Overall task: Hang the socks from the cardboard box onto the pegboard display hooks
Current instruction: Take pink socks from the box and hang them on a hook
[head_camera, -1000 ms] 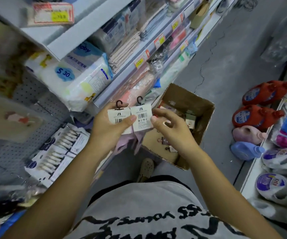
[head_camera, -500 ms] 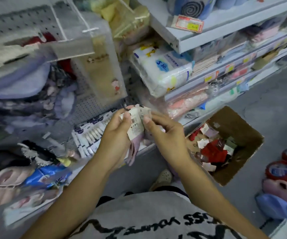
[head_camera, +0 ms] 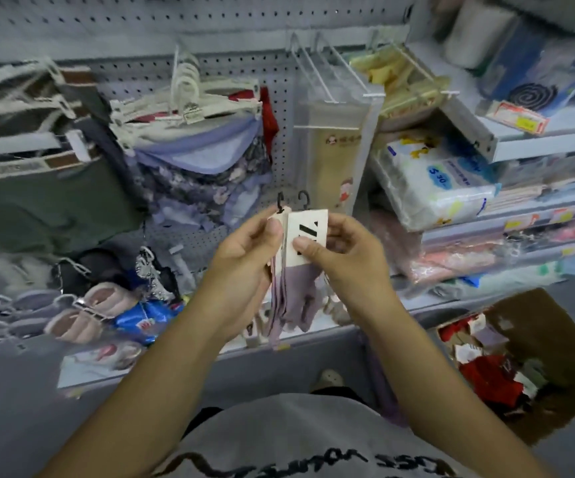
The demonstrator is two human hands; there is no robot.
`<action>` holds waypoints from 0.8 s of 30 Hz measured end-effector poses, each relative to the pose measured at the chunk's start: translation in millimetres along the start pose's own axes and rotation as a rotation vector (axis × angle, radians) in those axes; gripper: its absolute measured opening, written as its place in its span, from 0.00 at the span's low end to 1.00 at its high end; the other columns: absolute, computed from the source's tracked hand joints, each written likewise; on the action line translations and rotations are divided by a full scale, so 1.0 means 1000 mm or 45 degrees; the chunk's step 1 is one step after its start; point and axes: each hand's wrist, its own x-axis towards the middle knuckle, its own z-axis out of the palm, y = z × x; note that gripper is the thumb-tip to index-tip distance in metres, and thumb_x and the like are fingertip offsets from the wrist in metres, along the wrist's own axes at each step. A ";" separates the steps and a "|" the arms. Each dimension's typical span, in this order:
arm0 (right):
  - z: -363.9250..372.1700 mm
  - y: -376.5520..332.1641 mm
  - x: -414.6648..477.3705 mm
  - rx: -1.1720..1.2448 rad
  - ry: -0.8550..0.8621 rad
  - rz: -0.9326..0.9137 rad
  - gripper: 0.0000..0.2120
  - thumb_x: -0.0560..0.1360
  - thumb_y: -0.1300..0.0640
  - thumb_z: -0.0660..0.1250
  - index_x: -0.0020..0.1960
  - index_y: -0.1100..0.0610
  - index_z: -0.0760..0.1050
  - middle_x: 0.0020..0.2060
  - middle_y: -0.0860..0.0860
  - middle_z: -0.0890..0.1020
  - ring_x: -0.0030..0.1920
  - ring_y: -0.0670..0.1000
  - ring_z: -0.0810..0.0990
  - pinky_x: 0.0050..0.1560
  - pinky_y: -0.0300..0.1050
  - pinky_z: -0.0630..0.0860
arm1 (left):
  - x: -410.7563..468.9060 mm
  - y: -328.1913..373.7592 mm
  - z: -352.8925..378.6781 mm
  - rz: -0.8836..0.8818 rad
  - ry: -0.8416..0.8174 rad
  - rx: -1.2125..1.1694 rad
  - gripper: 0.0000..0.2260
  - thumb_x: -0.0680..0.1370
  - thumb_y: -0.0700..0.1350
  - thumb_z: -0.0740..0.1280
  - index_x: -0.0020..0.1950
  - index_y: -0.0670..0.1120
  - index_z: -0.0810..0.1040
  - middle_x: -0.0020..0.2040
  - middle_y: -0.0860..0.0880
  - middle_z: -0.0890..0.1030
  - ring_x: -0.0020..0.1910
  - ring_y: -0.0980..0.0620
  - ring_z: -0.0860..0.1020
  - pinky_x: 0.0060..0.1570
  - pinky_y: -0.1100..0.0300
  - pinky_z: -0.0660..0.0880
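Two pairs of lilac socks [head_camera: 294,298] with white card labels and black plastic hooks hang between my hands at chest height. My left hand [head_camera: 244,267] grips the left label; my right hand [head_camera: 344,257] pinches the right label with thumb and fingers. The grey pegboard [head_camera: 210,69] stands straight ahead, with long white wire hooks [head_camera: 334,69] above and right of the socks. The cardboard box [head_camera: 555,336] sits on the floor at lower right, holding several red, white and lilac sock packs.
Underwear on white hangers [head_camera: 189,98] crowds the pegboard's left and middle. A tall clear packet [head_camera: 331,157] hangs on a hook just behind the socks. Shelves with diaper packs [head_camera: 434,177] stand to the right. Slippers [head_camera: 89,312] lie on the low shelf at left.
My view has swung up and left from the box to the pegboard. Both hands have kept hold of the socks and brought the two labels together, hooks pointing up.
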 end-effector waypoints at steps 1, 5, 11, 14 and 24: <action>0.004 -0.006 0.004 0.018 -0.024 -0.019 0.13 0.72 0.60 0.78 0.55 0.53 0.82 0.48 0.51 0.88 0.48 0.48 0.86 0.48 0.40 0.80 | 0.001 0.008 -0.005 0.058 0.054 0.023 0.24 0.74 0.51 0.70 0.68 0.43 0.78 0.62 0.42 0.84 0.64 0.43 0.81 0.66 0.47 0.77; 0.019 -0.037 0.021 0.014 -0.115 -0.101 0.10 0.75 0.58 0.76 0.55 0.56 0.81 0.48 0.51 0.88 0.50 0.50 0.87 0.49 0.41 0.81 | 0.006 0.040 -0.019 0.277 0.221 0.101 0.27 0.62 0.60 0.80 0.58 0.53 0.83 0.58 0.49 0.86 0.60 0.48 0.84 0.63 0.50 0.79; 0.050 -0.103 0.057 0.081 -0.206 -0.208 0.12 0.75 0.59 0.75 0.57 0.59 0.79 0.49 0.52 0.88 0.49 0.49 0.87 0.45 0.37 0.80 | 0.020 0.105 -0.031 0.590 0.383 0.154 0.38 0.55 0.66 0.83 0.60 0.52 0.78 0.57 0.50 0.86 0.56 0.52 0.85 0.54 0.57 0.81; 0.066 -0.137 0.079 0.111 -0.276 -0.274 0.12 0.75 0.59 0.75 0.56 0.59 0.79 0.48 0.54 0.88 0.49 0.49 0.87 0.43 0.36 0.79 | 0.027 0.142 -0.029 0.719 0.408 0.149 0.36 0.56 0.68 0.81 0.59 0.56 0.78 0.57 0.53 0.86 0.59 0.53 0.84 0.60 0.54 0.79; 0.115 -0.239 0.144 0.112 -0.488 -0.552 0.12 0.77 0.58 0.74 0.57 0.61 0.78 0.46 0.53 0.88 0.46 0.48 0.88 0.41 0.38 0.80 | 0.051 0.248 -0.012 0.985 0.503 0.097 0.10 0.82 0.48 0.67 0.62 0.50 0.81 0.56 0.49 0.87 0.58 0.49 0.84 0.62 0.50 0.78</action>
